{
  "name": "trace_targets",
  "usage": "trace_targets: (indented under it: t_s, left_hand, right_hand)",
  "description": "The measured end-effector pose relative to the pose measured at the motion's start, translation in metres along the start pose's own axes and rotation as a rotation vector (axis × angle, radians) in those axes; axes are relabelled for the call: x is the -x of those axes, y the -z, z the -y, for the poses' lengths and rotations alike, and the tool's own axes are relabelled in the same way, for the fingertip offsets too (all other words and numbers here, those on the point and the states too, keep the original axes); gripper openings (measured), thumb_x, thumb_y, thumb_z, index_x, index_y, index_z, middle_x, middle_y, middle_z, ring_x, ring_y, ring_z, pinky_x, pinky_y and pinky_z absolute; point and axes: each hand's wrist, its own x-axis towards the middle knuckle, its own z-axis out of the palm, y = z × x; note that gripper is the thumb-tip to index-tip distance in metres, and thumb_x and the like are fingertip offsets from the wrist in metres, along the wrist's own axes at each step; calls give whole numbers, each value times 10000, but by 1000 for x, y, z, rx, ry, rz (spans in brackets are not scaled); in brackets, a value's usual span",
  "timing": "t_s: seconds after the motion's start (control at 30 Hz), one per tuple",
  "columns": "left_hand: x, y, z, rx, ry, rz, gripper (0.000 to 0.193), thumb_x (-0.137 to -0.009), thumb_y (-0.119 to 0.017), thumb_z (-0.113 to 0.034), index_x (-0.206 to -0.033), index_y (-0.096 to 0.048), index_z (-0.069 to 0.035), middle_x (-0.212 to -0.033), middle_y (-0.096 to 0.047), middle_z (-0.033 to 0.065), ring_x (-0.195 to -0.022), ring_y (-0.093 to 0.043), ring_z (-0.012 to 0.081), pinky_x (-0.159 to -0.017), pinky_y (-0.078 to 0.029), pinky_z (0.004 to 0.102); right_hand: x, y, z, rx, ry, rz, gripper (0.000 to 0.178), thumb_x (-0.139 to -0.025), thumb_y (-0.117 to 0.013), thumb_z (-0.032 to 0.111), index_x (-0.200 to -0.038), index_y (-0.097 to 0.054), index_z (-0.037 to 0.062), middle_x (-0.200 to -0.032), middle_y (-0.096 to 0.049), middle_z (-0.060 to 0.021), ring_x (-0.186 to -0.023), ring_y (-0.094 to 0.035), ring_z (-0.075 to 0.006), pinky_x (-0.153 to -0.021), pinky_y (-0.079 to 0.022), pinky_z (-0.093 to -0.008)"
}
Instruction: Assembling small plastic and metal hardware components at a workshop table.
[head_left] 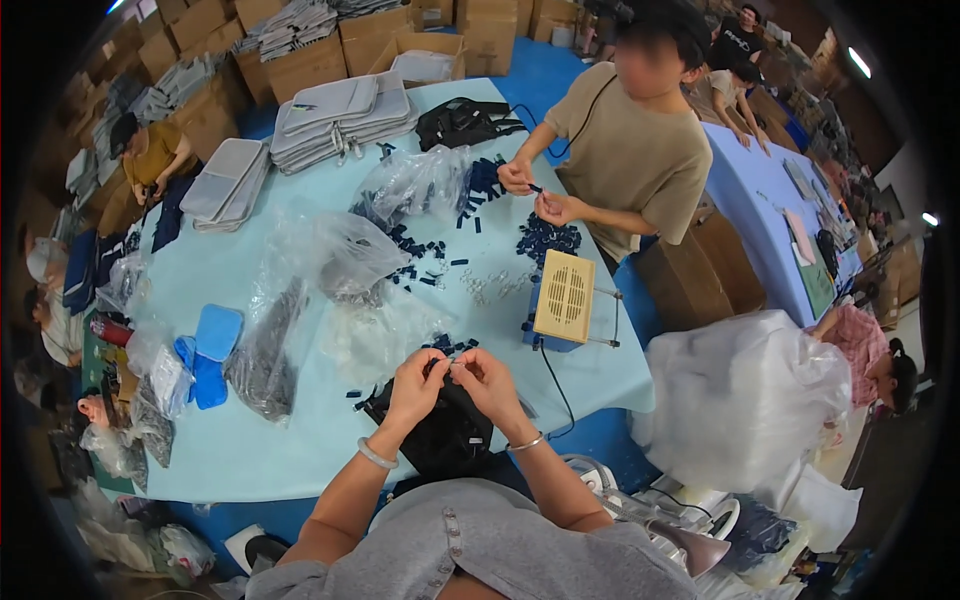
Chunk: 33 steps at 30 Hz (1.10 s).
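Both my hands are raised close together over the near edge of the light blue-green table. My left hand pinches with thumb and forefinger, and my right hand does the same just beside it. Something tiny sits between the fingertips, too small to make out. Under my wrists lies a black fabric piece, its shape partly hidden by my arms. Just beyond my fingers are several small dark blue fabric tabs. Farther off, small clear or metallic rings are scattered near more dark blue tabs.
A beige-and-blue box with a cord stands at right. Clear plastic bags cover the middle; a bag of dark parts and blue pouches lie left. Grey panels are stacked behind. A co-worker holds a dark tab across the table.
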Motion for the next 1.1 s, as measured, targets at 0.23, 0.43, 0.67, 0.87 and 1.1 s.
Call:
trace_targets:
  t_s: [0.23,0.43,0.67,0.87,1.1]
  left_hand:
    - [7,3,-9,67,119,44,140,-854,-596,-153,-870,-609,-14,-607,-550,26,-495,-502,69,-459,-405,210]
    - [15,7,-11,128,135,65,121,-861,-579,-123,-871,-608,-6,-635,-559,36,-510,-516,77,-475,-419,219]
    - [19,6,-6,-31,-94,-51,108,-851,-579,-106,-859,-587,2,-726,-574,73,-548,-539,118,-518,-425,239]
    - [23,12,-11,130,140,57,155,-845,-611,-155,-883,-626,-6,-711,-594,40,-537,-531,78,-501,-421,214]
    - [31,14,-3,-40,-77,-49,136,-837,-609,-137,-884,-634,-11,-695,-592,47,-523,-529,77,-470,-402,208]
  right_hand:
    - [5,3,0,120,0,22,79,-874,-563,102,-869,-532,29,-779,-546,17,-730,-502,-44,-663,-417,-186]
    - [11,-1,-1,54,-19,26,98,-888,-544,127,-869,-526,33,-778,-540,17,-739,-498,-48,-684,-412,-192]
    - [14,-5,10,-71,-105,54,95,-876,-559,118,-894,-544,26,-767,-555,6,-714,-529,-56,-659,-429,-200]
    - [17,-1,2,33,-39,38,68,-877,-551,79,-879,-557,12,-755,-562,9,-698,-521,-48,-646,-424,-190]
    - [26,-13,5,14,-42,33,77,-862,-586,81,-880,-563,9,-754,-575,11,-691,-532,-43,-632,-433,-187]
